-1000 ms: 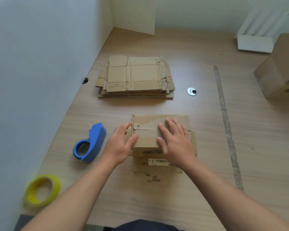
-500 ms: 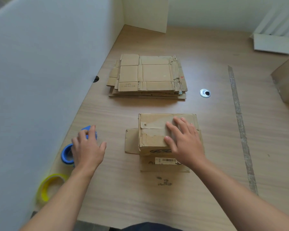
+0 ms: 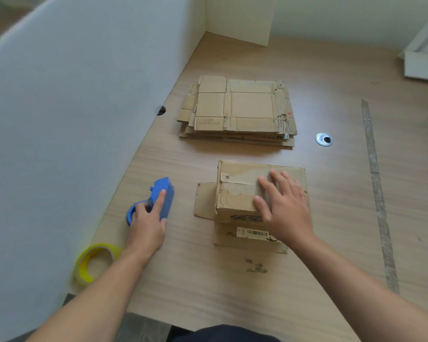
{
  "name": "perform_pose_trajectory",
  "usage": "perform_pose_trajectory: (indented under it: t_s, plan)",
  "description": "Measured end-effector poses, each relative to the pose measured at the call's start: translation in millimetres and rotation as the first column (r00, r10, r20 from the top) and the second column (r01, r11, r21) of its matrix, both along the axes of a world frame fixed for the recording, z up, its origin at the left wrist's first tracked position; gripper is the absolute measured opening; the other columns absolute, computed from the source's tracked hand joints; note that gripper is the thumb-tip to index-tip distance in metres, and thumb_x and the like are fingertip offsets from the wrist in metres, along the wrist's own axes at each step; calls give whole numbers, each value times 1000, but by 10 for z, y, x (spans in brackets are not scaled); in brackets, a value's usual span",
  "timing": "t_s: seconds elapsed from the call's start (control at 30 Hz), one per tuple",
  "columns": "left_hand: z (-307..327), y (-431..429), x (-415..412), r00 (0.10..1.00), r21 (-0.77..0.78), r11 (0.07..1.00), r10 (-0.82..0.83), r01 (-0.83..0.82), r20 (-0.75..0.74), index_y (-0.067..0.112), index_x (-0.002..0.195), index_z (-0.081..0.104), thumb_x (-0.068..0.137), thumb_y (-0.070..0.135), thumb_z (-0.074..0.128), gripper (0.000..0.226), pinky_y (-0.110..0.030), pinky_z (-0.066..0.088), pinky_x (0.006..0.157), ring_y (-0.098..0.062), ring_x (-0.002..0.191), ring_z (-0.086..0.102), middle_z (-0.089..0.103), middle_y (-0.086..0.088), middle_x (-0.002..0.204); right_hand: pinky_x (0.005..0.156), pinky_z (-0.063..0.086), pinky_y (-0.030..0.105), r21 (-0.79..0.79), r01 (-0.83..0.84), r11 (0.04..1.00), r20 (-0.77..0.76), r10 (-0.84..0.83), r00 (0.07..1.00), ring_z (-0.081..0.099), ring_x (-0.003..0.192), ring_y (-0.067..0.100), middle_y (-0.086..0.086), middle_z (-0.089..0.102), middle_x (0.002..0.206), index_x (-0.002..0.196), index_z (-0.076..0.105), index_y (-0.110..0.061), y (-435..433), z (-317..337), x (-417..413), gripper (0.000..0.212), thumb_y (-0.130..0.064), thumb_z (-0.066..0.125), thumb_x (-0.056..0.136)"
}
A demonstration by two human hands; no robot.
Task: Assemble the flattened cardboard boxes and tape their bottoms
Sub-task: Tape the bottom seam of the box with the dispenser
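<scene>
One box (image 3: 240, 191) stands folded on the surface (image 3: 208, 292), its bottom flaps turned up and closed, with no tape visible across them. The right hand (image 3: 284, 211) lies flat on those flaps, fingers spread, pressing them down. Left of the box, the left hand (image 3: 146, 228) grips the blue tape dispenser (image 3: 165, 193), forefinger along its body. Beyond the box a stack of flattened boxes (image 3: 237, 109) waits, so most of the job seems left.

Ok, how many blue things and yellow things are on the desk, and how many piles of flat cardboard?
Blue: 1, the tape dispenser
Yellow: 1, the tape roll
Piles of flat cardboard: 1
Total: 3
</scene>
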State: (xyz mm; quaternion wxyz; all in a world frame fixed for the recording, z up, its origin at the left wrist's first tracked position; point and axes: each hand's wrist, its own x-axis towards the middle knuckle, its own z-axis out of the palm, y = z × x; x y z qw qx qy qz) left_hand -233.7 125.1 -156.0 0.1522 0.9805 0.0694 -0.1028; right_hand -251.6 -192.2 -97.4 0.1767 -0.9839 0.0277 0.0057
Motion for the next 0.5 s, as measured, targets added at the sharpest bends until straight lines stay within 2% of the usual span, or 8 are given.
perform_pose_trajectory:
  t_s: [0.1, 0.23, 0.37, 0.5]
  plan:
    - [-26, -174, -7, 999, -7, 1000, 13, -13, -47, 39, 157, 3, 99, 31, 53, 77, -35, 42, 81, -25, 90, 42, 40, -11, 103, 122, 2, 40, 2, -3, 1000, -2, 3, 1000, 8, 151, 20, -1, 25, 162, 149, 41, -30, 13, 4, 1, 53, -50, 43, 100]
    - [-69, -267, -11, 996, 14, 1000, 25, -24, -81, 39, 156, -9, 101, 32, 49, 80, -44, 51, 85, -30, 95, 54, 51, -15, 109, 121, 1, 39, 7, -1, 1000, -6, 1, 1000, 6, 151, 17, -2, 23, 162, 150, 40, -31, 19, 4, -13, 53, -51, 42, 101]
    - [5, -293, 55, 996, 1, 999, 33, -33, -87, 37, 157, -4, 101, 23, 45, 75, -40, 50, 78, -24, 90, 52, 51, -9, 106, 120, 4, 39, 13, -13, 1000, -10, 14, 1000, 8, 150, 17, -3, 24, 162, 150, 40, -32, 10, 5, -24, 54, -53, 41, 100]
    - [207, -344, 99, 999, -109, 994, 4, -10, -54, 44, 154, 10, 95, 21, 47, 73, -36, 41, 71, -23, 86, 50, 50, -2, 96, 117, 9, 38, -45, -76, 996, -35, 74, 997, 11, 148, 18, -6, 22, 162, 150, 35, -38, -20, 7, -66, 55, -59, 36, 99]
